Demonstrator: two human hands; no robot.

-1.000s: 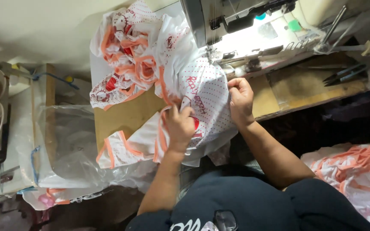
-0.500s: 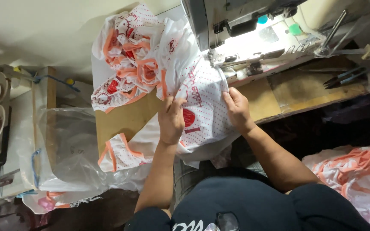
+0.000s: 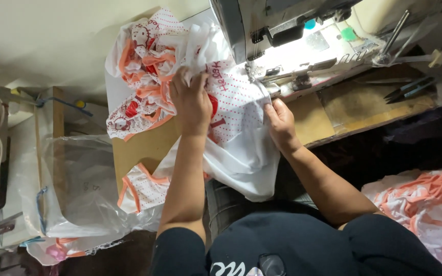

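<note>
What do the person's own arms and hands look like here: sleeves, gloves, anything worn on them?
Both hands, left hand and right hand, are bare: no gloves, and no rings or watch that I can see. The forearms are uncovered up to short dark navy sleeves of a T-shirt with white lettering on the chest.
</note>
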